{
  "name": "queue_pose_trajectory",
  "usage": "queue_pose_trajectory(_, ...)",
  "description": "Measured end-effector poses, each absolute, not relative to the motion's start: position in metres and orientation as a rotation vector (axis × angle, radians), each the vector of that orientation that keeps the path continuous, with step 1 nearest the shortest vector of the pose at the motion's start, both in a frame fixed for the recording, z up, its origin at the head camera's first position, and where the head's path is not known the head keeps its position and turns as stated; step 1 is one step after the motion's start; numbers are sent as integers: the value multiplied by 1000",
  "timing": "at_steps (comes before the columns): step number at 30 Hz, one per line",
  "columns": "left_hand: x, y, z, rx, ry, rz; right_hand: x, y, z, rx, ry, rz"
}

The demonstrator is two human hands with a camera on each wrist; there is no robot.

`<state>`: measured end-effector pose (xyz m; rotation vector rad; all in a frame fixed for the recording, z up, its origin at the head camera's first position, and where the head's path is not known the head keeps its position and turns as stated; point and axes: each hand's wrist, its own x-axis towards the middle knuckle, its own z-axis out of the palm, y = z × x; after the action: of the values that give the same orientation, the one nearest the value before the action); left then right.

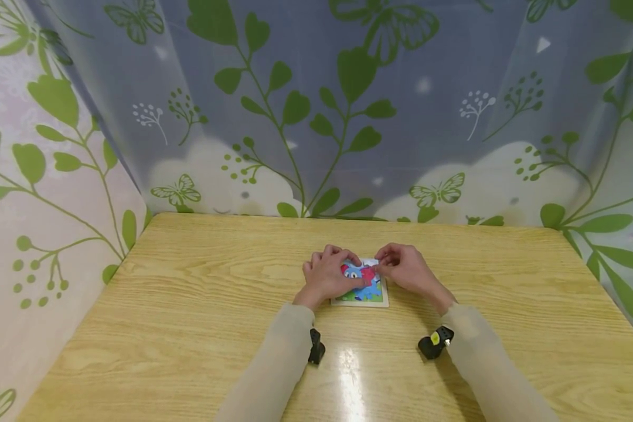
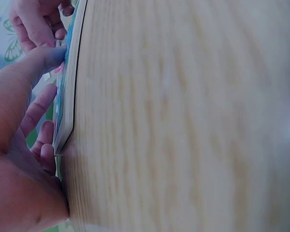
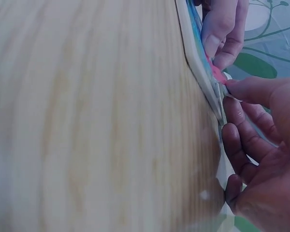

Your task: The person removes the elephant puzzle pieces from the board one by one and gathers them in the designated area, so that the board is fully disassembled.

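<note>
A small jigsaw puzzle (image 1: 360, 303) in a pale wooden frame lies flat on the table, its picture showing a blue cartoon figure with pink and green parts. My left hand (image 1: 327, 274) lies over its left side, thumb pressing on the picture beside the pink part and the other fingers spread around the far left edge. At the upper right corner my right hand (image 1: 407, 271) pinches a small, whitish puzzle piece (image 3: 225, 90) between thumb and fingertips. Most of that piece is hidden by the fingers. The right wrist view shows both hands' fingertips close together over the board.
The light wood-grain table (image 1: 200, 351) extends around the puzzle on all sides. A curtain (image 1: 316, 117) printed with green leaves and butterflies hangs behind the far edge. Black wrist cameras sit on both sleeves, the right camera (image 1: 435, 343) close over the tabletop.
</note>
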<state>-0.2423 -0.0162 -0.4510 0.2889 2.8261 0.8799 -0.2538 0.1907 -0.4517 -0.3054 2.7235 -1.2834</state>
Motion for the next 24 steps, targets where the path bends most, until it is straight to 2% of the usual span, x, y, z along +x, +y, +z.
queue_pose_trajectory(24,-242,-16,-450,291,2822,869,-248,210,-442,-267,2725,-1367)
